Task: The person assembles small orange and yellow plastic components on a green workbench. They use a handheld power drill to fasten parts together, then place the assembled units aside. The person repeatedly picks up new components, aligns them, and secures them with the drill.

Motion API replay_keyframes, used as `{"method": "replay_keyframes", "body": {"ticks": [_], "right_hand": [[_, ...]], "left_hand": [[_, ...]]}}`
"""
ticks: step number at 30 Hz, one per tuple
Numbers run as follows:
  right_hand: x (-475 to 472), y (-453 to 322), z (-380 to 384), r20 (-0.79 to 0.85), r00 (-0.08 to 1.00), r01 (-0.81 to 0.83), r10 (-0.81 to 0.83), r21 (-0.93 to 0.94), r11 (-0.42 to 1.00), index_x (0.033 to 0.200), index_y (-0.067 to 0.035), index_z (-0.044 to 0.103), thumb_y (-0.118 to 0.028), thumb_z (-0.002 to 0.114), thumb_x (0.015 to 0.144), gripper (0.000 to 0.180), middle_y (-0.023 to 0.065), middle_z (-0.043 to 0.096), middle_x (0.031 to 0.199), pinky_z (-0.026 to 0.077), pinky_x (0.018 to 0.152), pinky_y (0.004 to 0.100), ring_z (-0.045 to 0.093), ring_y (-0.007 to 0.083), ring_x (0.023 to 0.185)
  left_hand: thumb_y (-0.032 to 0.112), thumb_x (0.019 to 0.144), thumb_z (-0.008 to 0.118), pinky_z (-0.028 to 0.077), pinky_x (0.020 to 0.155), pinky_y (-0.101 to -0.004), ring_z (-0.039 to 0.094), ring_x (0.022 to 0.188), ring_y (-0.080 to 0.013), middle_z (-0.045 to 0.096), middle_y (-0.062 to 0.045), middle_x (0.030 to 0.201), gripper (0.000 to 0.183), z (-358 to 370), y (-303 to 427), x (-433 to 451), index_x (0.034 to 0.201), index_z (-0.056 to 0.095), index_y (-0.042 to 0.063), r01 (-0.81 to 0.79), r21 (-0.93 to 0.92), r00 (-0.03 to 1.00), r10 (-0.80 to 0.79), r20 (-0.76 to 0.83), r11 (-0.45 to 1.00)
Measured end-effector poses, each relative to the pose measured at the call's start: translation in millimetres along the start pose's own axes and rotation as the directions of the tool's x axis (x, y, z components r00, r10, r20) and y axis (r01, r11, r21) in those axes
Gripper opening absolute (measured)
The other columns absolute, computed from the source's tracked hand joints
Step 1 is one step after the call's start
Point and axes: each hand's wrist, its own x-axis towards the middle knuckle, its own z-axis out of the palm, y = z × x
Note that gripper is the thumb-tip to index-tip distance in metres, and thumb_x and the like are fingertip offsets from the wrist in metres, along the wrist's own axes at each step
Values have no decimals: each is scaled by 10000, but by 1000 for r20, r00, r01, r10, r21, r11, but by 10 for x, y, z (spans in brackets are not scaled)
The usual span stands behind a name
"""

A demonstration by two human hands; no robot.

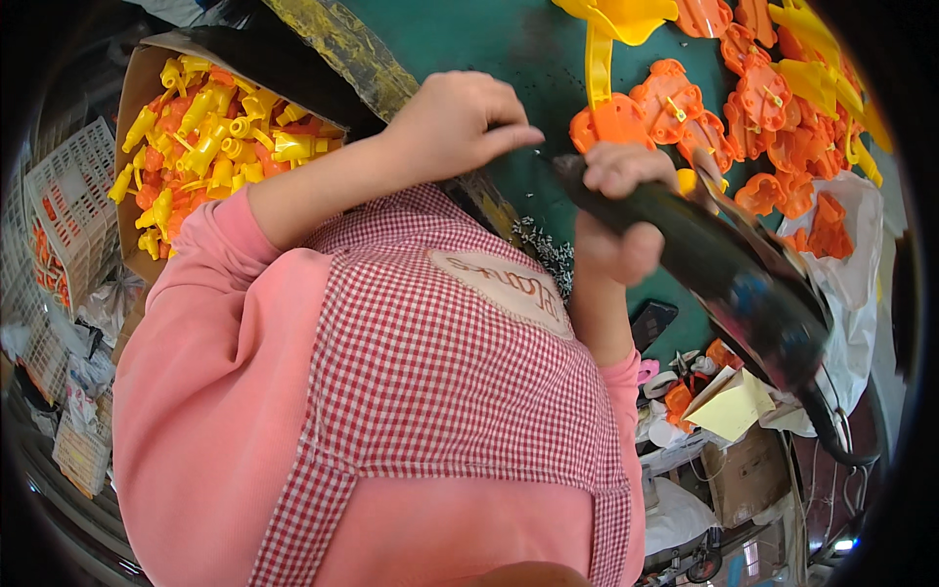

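Note:
My right hand point(623, 213) grips a dark electric screwdriver point(733, 271), its nose pointing toward my left hand point(466, 121). The left fingers are curled with the thumb stretched out, close to the screwdriver's tip; whether a small screw sits between them is too small to tell. Just beyond the screwdriver's nose lies an orange plastic part point(612, 121), a yellow plastic stem point(598, 66) meeting its edge. Loose small screws point(546, 253) form a pile on the green tabletop point(469, 37), between my apron point(469, 352) and my right wrist.
Orange plastic halves point(667, 99) and yellow scoop-shaped pieces point(810, 84) cover the right of the table. A cardboard box point(132, 242) of yellow and orange parts stands left, near a white plastic basket point(73, 183). A black rectangular object point(654, 323) and yellow paper point(733, 407) lie right.

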Motion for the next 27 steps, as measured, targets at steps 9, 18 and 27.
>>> {"method": "replay_keyframes", "body": {"ticks": [9, 18, 27], "right_hand": [[62, -448, -71, 106, 987, 104, -117, 125, 987, 1337, -211, 403, -646, 561, 810, 701, -9, 489, 798, 412, 678, 326, 488, 135, 664], [110, -514, 9, 129, 982, 146, -135, -73, 987, 1439, -245, 303, -647, 537, 829, 766, 6, 483, 791, 435, 655, 344, 495, 138, 648], [158, -466, -58, 102, 976, 199, -193, -50, 979, 1353, -216, 279, -619, 580, 817, 735, 31, 520, 782, 463, 675, 364, 538, 168, 657]], "left_hand": [[139, 632, 775, 502, 616, -283, 599, 725, -196, 624, -18, 757, 180, 105, 299, 57, 761, 669, 70, -307, -58, 949, 301, -93, 950], [134, 587, 787, 497, 613, -292, 592, 693, -187, 616, -23, 734, 203, 55, 332, 128, 734, 665, 67, -336, 56, 930, 341, -140, 940], [361, 571, 864, 488, 597, -336, 580, 654, -222, 598, -48, 816, 613, -34, 373, 241, 997, 546, 58, -31, -27, 962, 23, -271, 999]]}}
